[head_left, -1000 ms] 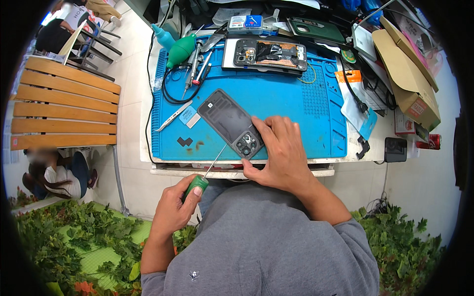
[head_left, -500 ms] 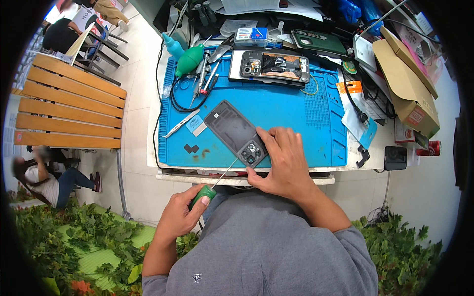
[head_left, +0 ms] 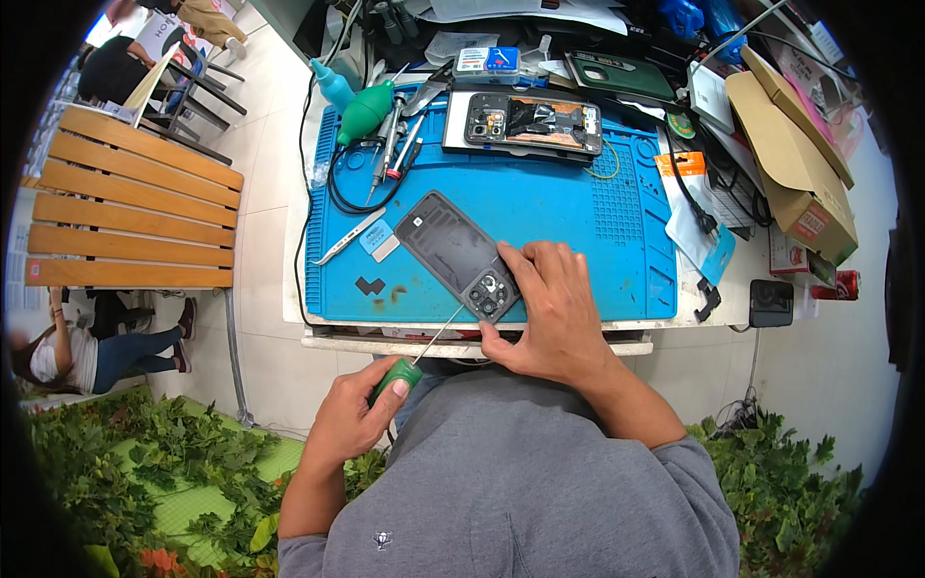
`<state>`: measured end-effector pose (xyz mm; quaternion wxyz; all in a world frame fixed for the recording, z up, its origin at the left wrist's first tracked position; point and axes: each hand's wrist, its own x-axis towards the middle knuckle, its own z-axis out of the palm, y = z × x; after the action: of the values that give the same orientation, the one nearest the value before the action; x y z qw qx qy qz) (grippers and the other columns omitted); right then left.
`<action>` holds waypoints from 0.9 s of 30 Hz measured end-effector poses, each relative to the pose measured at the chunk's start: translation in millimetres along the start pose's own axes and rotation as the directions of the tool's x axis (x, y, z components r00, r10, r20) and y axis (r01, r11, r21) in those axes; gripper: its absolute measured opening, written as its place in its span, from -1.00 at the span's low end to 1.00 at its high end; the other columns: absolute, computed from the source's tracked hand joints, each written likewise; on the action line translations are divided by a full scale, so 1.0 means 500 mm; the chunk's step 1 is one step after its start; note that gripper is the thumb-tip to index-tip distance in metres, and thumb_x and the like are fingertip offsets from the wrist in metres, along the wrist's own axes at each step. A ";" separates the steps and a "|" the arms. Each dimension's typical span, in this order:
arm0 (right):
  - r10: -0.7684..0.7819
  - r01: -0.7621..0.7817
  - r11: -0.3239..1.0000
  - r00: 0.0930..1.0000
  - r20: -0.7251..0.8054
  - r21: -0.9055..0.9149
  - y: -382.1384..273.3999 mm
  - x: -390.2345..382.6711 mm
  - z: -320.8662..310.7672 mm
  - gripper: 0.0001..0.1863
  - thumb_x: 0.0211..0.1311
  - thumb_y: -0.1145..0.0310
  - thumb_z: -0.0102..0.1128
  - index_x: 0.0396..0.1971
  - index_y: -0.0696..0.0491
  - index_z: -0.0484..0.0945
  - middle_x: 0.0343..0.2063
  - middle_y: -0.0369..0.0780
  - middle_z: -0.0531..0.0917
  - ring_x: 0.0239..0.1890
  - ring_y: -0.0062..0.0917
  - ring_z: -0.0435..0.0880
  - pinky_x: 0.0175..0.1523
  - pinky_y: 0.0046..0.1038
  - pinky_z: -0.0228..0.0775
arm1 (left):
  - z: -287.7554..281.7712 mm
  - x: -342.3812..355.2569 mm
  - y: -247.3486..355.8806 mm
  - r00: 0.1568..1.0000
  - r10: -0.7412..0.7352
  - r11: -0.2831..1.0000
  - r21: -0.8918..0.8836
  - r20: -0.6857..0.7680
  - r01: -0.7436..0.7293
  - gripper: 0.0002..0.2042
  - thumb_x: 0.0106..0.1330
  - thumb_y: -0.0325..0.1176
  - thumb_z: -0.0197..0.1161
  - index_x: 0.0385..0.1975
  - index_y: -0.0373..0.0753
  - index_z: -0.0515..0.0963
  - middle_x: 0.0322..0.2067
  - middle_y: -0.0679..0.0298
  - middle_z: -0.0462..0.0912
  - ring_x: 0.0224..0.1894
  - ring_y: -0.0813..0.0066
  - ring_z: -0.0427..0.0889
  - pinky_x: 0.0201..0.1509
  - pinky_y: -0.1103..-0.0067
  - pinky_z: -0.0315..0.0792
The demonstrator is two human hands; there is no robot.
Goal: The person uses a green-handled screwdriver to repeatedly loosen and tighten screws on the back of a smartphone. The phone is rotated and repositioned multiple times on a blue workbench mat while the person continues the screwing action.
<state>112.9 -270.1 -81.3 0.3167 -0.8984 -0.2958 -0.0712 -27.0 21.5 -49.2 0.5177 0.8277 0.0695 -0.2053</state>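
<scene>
A green-handled screwdriver (head_left: 397, 377) is gripped in my left hand (head_left: 350, 412), its thin shaft slanting up to the right. The tip meets the lower edge of a dark grey phone back cover (head_left: 445, 239), beside the camera rings. That cover lies slanted on the blue work mat (head_left: 578, 260), and my right hand (head_left: 557, 313) pinches its right end between thumb and fingers. Left of it are a small blue and white card-like piece (head_left: 380, 241), tweezers (head_left: 349, 237) and a small black zigzag piece (head_left: 369, 286).
An opened phone (head_left: 533, 123) rests on a box behind the mat's middle. A green air blower (head_left: 366, 113), several pen-like tools and a cable lie at the back left. On the right are a zip pouch (head_left: 690, 217) and a cardboard box (head_left: 800, 173).
My hands, the screwdriver and the back cover keep almost the same pose. The whole view has shifted slightly. At the far left, a seated person has moved.
</scene>
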 end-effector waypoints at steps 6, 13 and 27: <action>0.003 -0.003 1.000 1.000 0.004 -0.001 -0.001 0.000 0.000 -0.08 0.01 0.08 0.66 0.35 0.30 0.59 0.02 -0.05 0.59 0.09 -0.19 0.52 0.19 -0.12 0.33 | 0.000 0.003 0.011 0.996 -0.080 0.996 -0.032 -0.037 0.079 -0.60 0.71 -0.21 0.32 0.34 -0.35 0.70 -0.46 0.21 0.69 -0.43 0.50 0.62 -0.28 0.45 0.51; 0.005 -0.005 1.000 1.000 0.009 0.003 -0.001 0.001 -0.002 -0.07 0.00 0.07 0.66 0.35 0.31 0.60 0.03 -0.05 0.59 0.09 -0.20 0.52 0.19 -0.12 0.33 | 0.001 -0.001 -0.006 1.000 0.013 0.998 -0.061 -0.014 -0.014 -0.61 0.79 -0.23 0.24 0.38 -0.37 0.67 -0.43 0.35 0.66 -0.56 0.69 0.53 -0.47 0.59 0.40; 0.001 -0.001 1.000 1.000 0.004 -0.005 0.000 -0.002 0.002 -0.07 0.00 0.08 0.66 0.36 0.31 0.59 0.03 -0.05 0.59 0.08 -0.20 0.52 0.18 -0.12 0.32 | 0.001 0.001 0.010 0.996 -0.081 0.996 -0.040 -0.026 0.080 -0.62 0.72 -0.23 0.31 0.33 -0.35 0.70 -0.47 0.20 0.69 -0.43 0.47 0.63 -0.27 0.44 0.52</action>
<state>112.4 -270.0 -82.4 0.3138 -0.8995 -0.2959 -0.0702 -25.0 18.6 -45.6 0.5241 0.8166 0.1141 -0.2131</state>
